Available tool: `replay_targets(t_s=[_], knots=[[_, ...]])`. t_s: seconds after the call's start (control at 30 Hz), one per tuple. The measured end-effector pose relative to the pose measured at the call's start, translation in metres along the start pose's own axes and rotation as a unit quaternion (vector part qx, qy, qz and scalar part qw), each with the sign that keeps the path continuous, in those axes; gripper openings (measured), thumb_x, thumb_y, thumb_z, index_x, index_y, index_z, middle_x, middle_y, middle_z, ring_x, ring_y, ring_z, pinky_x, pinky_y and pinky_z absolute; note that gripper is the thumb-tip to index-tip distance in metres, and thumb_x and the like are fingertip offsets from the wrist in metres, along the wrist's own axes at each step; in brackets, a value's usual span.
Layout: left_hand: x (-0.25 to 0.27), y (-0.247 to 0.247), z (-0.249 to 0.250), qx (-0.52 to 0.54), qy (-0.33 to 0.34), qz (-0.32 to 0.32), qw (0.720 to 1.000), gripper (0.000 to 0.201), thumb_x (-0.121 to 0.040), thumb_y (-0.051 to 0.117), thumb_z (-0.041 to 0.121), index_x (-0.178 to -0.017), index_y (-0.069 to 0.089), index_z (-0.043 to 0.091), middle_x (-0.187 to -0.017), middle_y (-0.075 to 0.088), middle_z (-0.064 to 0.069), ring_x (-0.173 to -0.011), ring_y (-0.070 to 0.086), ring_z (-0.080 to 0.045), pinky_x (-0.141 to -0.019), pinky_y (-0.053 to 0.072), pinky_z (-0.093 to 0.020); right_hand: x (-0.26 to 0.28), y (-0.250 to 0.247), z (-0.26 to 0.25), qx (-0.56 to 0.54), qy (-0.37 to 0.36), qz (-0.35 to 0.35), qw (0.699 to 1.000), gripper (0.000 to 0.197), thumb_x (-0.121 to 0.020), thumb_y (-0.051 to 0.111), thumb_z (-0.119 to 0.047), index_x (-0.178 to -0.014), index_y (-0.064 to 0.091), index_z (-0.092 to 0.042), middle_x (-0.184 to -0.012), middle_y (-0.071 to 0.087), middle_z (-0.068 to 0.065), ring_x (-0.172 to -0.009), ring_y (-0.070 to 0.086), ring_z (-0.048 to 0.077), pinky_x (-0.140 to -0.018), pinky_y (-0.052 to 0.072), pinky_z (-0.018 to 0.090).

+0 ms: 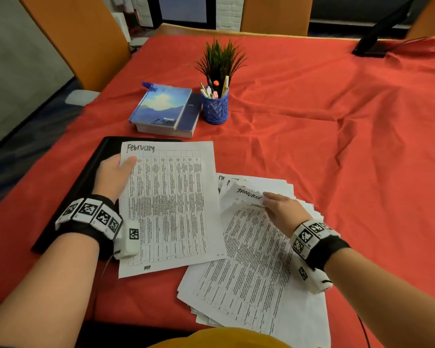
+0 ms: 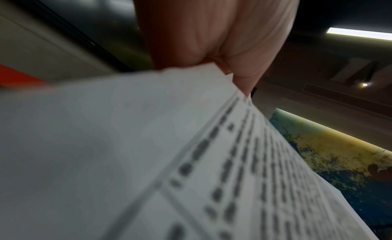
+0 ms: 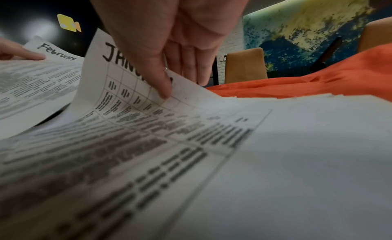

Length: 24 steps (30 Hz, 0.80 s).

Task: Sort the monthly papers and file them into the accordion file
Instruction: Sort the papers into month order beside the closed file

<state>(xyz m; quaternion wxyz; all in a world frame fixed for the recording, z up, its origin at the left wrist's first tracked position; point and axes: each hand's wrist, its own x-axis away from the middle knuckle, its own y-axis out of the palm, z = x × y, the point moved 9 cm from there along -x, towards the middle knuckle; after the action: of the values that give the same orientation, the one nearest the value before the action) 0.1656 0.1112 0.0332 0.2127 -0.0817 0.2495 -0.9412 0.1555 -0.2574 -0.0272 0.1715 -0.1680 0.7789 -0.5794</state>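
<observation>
I am mid-sort; my left hand (image 1: pixel 113 177) pinches the February sheet (image 1: pixel 171 207) over the black accordion file (image 1: pixel 86 177), my right hand (image 1: pixel 281 209) peels the curling January sheet (image 3: pixel 118 86) off the loose stack (image 1: pixel 274 285); next, separating one thin, limp page cleanly.

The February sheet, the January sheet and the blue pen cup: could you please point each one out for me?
February sheet (image 1: pixel 171 197), head view, middle of the printed table.
January sheet (image 3: pixel 118 86), right wrist view, lifted top part under the heading.
blue pen cup (image 1: pixel 215 109), head view, front of its patterned wall.
</observation>
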Motion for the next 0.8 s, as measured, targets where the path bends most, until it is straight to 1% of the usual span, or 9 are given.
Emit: replay_targets(t_s=[0.13, 0.23, 0.3, 0.37, 0.47, 0.6, 0.67, 0.73, 0.8], knots=[[-0.005, -0.006, 0.01, 0.022, 0.018, 0.01, 1.0, 0.011, -0.094, 0.053, 0.023, -0.097, 0.064, 0.02, -0.091, 0.066, 0.003, -0.095, 0.064, -0.024, -0.089, 0.05, -0.042, 0.011, -0.038, -0.018, -0.074, -0.052, 0.041, 0.995, 0.029, -0.072, 0.065, 0.009, -0.096, 0.064, -0.008, -0.085, 0.068, 0.008, -0.071, 0.066, 0.027, -0.062, 0.057, 0.036], [-0.008, -0.007, 0.02, 0.053, 0.022, 0.003, 0.998, 0.012, -0.094, 0.054, 0.022, -0.09, 0.065, 0.022, -0.087, 0.064, 0.009, -0.092, 0.064, -0.022, -0.088, 0.05, -0.04, 0.03, -0.077, -0.011, -0.154, -0.008, -0.003, 0.988, 0.047, -0.079, 0.061, 0.002, -0.112, 0.04, -0.024, -0.087, 0.064, -0.005, -0.074, 0.064, 0.016, -0.07, 0.053, 0.03], [-0.007, 0.002, 0.025, 0.079, 0.018, -0.022, 0.996, 0.015, -0.095, 0.053, 0.021, -0.086, 0.066, 0.025, -0.092, 0.067, 0.006, -0.092, 0.065, -0.02, -0.088, 0.05, -0.039, 0.045, -0.109, -0.008, -0.187, -0.019, -0.039, 0.981, 0.048, -0.079, 0.063, -0.003, -0.116, 0.044, -0.028, -0.085, 0.064, -0.009, -0.073, 0.061, 0.005, -0.071, 0.048, 0.017], [-0.003, 0.02, 0.033, 0.103, 0.015, -0.061, 0.993, 0.015, -0.096, 0.052, 0.02, -0.091, 0.067, 0.024, -0.096, 0.068, 0.003, -0.093, 0.066, -0.02, -0.087, 0.052, -0.038, 0.057, -0.143, -0.009, -0.191, -0.045, -0.072, 0.978, 0.036, -0.078, 0.062, -0.012, -0.105, 0.055, -0.035, -0.088, 0.065, -0.014, -0.075, 0.06, -0.002, -0.071, 0.047, 0.014], [0.008, 0.056, 0.043, 0.123, 0.004, -0.117, 0.985, 0.017, -0.096, 0.051, 0.018, -0.105, 0.065, 0.012, -0.095, 0.068, 0.0, -0.086, 0.066, -0.015, -0.079, 0.054, -0.033, 0.064, -0.178, -0.01, -0.206, -0.054, -0.137, 0.968, 0.012, -0.08, 0.062, -0.045, -0.089, 0.063, -0.037, -0.084, 0.068, -0.01, -0.078, 0.065, 0.006, -0.073, 0.05, 0.023], [0.022, 0.11, 0.041, 0.089, -0.01, -0.173, 0.981, 0.022, -0.094, 0.055, 0.018, -0.107, 0.064, 0.003, -0.099, 0.069, -0.012, -0.091, 0.066, -0.026, -0.087, 0.053, -0.043, 0.057, -0.213, 0.002, -0.25, -0.012, -0.156, 0.956, 0.039, -0.072, 0.058, -0.069, -0.082, 0.069, -0.033, -0.081, 0.07, -0.001, -0.076, 0.067, 0.016, -0.073, 0.051, 0.025], [0.031, 0.136, 0.034, 0.041, -0.008, -0.181, 0.983, 0.025, -0.093, 0.057, 0.018, -0.105, 0.064, -0.002, -0.1, 0.066, -0.013, -0.093, 0.063, -0.025, -0.089, 0.049, -0.043, 0.047, -0.224, 0.011, -0.284, 0.017, -0.134, 0.949, 0.029, -0.069, 0.07, -0.052, -0.079, 0.072, -0.025, -0.076, 0.072, 0.003, -0.069, 0.066, 0.009, -0.072, 0.054, 0.023], [0.044, 0.163, 0.027, 0.005, 0.001, -0.208, 0.978, 0.023, -0.093, 0.055, 0.017, -0.102, 0.064, -0.003, -0.097, 0.064, -0.012, -0.091, 0.059, -0.022, -0.084, 0.048, -0.037, 0.035, -0.218, 0.025, -0.328, 0.065, -0.125, 0.934, 0.005, -0.074, 0.072, -0.016, -0.078, 0.072, -0.014, -0.076, 0.072, 0.012, -0.067, 0.066, 0.016, -0.067, 0.056, 0.031], [0.062, 0.188, 0.024, 0.015, -0.002, -0.264, 0.964, 0.017, -0.095, 0.053, 0.014, -0.099, 0.063, 0.002, -0.098, 0.064, -0.012, -0.093, 0.06, -0.023, -0.082, 0.048, -0.034, 0.023, -0.194, 0.037, -0.318, 0.128, -0.139, 0.929, 0.013, -0.078, 0.067, 0.0, -0.081, 0.07, -0.011, -0.078, 0.071, 0.014, -0.07, 0.064, 0.022, -0.067, 0.056, 0.037]])
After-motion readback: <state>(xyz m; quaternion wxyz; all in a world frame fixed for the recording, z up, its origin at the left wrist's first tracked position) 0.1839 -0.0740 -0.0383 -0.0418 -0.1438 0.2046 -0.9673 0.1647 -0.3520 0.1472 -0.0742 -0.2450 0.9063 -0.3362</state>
